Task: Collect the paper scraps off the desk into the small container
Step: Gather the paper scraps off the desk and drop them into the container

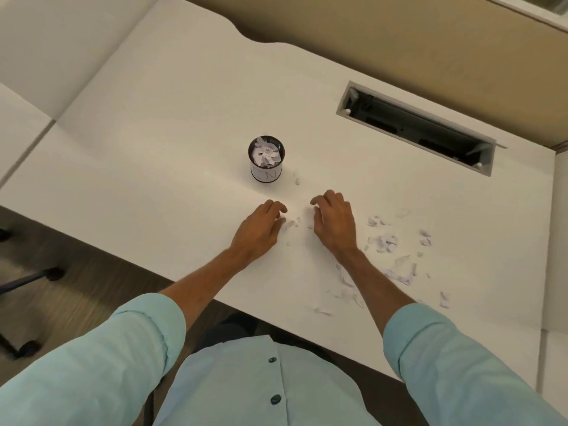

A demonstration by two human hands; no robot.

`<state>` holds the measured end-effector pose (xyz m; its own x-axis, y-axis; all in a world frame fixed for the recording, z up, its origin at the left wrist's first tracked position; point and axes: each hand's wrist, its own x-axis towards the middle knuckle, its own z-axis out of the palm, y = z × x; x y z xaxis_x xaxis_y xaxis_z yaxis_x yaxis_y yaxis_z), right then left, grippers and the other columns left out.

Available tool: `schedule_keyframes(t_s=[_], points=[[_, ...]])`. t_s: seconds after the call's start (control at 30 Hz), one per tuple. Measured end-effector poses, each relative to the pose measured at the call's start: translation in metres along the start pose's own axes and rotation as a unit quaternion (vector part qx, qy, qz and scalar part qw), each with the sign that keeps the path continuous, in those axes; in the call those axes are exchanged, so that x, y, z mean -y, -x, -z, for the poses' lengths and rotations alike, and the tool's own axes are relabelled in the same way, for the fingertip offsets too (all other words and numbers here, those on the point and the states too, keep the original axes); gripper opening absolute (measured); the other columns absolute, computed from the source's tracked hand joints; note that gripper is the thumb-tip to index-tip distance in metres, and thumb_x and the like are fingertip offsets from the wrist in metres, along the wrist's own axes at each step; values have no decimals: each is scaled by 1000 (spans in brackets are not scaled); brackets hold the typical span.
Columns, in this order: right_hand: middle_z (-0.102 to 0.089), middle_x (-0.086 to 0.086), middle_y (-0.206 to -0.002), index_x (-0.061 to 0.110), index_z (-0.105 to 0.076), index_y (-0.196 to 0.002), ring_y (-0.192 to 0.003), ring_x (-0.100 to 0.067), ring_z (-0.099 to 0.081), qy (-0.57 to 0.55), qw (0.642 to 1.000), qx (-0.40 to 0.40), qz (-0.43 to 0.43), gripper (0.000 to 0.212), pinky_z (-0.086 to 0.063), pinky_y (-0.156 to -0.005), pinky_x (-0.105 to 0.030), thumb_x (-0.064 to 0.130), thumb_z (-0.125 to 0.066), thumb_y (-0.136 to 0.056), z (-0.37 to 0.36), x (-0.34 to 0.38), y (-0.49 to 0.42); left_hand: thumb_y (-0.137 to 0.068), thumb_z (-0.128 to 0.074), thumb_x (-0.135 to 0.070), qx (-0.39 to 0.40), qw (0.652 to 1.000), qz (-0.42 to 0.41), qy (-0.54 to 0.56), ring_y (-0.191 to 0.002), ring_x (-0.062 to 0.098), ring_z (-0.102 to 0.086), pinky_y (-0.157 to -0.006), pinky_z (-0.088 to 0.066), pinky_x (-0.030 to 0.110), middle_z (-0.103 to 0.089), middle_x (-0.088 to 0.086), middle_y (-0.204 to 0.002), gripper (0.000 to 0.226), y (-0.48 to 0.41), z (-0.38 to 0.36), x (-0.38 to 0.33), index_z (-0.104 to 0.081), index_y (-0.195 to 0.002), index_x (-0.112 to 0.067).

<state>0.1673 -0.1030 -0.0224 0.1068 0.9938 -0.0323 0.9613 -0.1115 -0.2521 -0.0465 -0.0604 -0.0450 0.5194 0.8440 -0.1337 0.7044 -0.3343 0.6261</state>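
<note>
Smooth white desk [153, 155]. Small round cup [266, 161], dark rim, pale label, heaped with torn scraps, centre, just beyond hands. Left hand [261, 226] and right hand [333, 222] palm-down, fingers clawed onto desk, tiny crumbs [290, 224] between; hold on any unclear. Jagged, crinkled paper scraps [384, 241] strewn near right. Rectangular cable slot [415, 127] far right.

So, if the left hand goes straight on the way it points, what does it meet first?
Probably the small paper scraps on the desk just ahead of the left hand; beyond them, the right hand.
</note>
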Motion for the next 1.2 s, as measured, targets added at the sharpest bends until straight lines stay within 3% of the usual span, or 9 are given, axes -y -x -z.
schedule_keyframes(t_s=[0.07,0.13,0.2,0.27,0.33,0.4,0.53,0.67,1.2], points=[[-61,-8,-125,11,-66,-130,-116,-31,-58,-13,1000,13,-7,35,-47,-92,-42,4,-53,-98,2,4,-22,-111,-55,-20,-39,999,-4,-36,-116,23,-59,-84,-58,44,-61,1,-130,25,4,2,6,-60,-135,-15],[-55,-11,-140,9,-58,-144,-125,-33,-56,-33,998,48,9,46,-49,-98,-44,3,-52,-98,2,11,-44,-111,-54,-23,-42,995,-18,-91,-131,26,-56,-103,-54,47,-57,3,-147,36,9,5,18,-56,-147,-14],[-40,-14,-162,7,-42,-158,-146,-34,-44,-48,994,95,30,57,-42,-116,-45,4,-50,-102,0,14,-61,-115,-46,-36,1,988,-57,-142,-158,26,-39,-128,-38,46,-36,5,-173,55,16,5,29,-38,-165,-14],[-21,-15,-174,5,-26,-166,-160,-32,-25,-29,989,136,56,63,-28,-129,-43,6,-46,-106,-4,15,-75,-117,-35,-49,56,976,-109,-179,-171,22,-12,-140,-15,42,-8,4,-184,70,20,7,39,-12,-175,-16],[-14,-15,-176,5,-22,-167,-163,-31,-19,-21,985,153,71,64,-24,-131,-42,4,-43,-106,-9,14,-78,-117,-28,-55,101,966,-138,-195,-171,16,5,-141,-3,39,10,0,-184,77,24,9,48,6,-175,-19],[-22,-15,-174,3,-29,-164,-160,-32,-26,-31,987,138,76,60,-34,-126,-44,0,-42,-106,-10,12,-69,-117,-25,-57,136,954,-156,-216,-170,14,12,-141,-3,39,18,-1,-183,78,28,9,55,14,-174,-19],[-45,-7,-159,7,-50,-151,-143,-26,-45,-43,988,113,96,44,-56,-99,-47,9,-45,-107,-11,9,-35,-117,-22,-57,160,953,-141,-216,-169,15,18,-141,-5,41,23,0,-181,79,34,0,52,18,-172,-18],[-54,-1,-144,12,-59,-141,-131,-20,-54,-43,986,109,116,36,-60,-82,-44,24,-47,-110,-12,3,6,-117,-20,-56,151,956,-119,-221,-169,17,20,-140,-5,43,26,4,-180,80,40,-16,35,20,-171,-13],[-61,0,-135,14,-63,-139,-120,-21,-61,-14,997,73,20,35,-58,-76,-39,15,-50,-106,5,-71,102,-119,-16,-47,179,931,-198,-250,-169,20,19,-140,0,41,23,7,-181,71,10,-87,-64,15,-172,-11]])
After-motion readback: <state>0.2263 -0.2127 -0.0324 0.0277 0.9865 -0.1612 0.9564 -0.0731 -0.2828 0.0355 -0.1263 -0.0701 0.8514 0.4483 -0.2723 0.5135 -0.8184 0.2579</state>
